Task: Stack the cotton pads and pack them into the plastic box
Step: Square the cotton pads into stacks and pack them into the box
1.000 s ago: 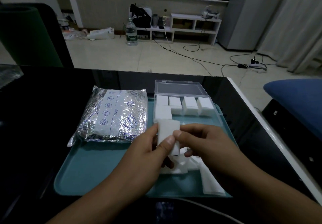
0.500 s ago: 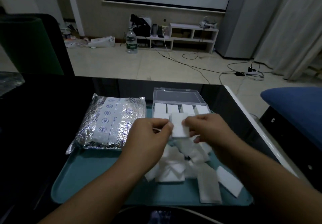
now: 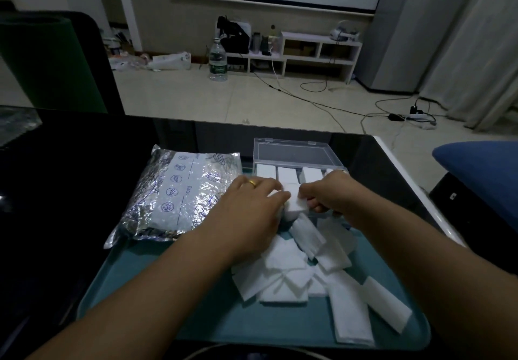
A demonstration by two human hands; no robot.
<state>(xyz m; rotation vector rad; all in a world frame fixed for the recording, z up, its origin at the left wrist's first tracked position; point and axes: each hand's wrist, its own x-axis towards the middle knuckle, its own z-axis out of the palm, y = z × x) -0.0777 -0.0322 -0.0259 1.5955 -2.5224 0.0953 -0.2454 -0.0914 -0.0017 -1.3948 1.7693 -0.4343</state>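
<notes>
One small stack of cotton pads (image 3: pixel 293 202), pinched between left hand (image 3: pixel 253 205) and right hand (image 3: pixel 330 195), has moved forward to the plastic box (image 3: pixel 297 153) front row; seating apparently begun, contact hidden.

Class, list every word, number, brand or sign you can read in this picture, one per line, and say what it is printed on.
"Date": on the white panel of the foil pouch, printed sideways.
Round icons in a row on the same panel: signs only, too small to make out.
Green label on the water bottle: too blurred to read.
Clear plastic box and cotton pads: no text.
</notes>
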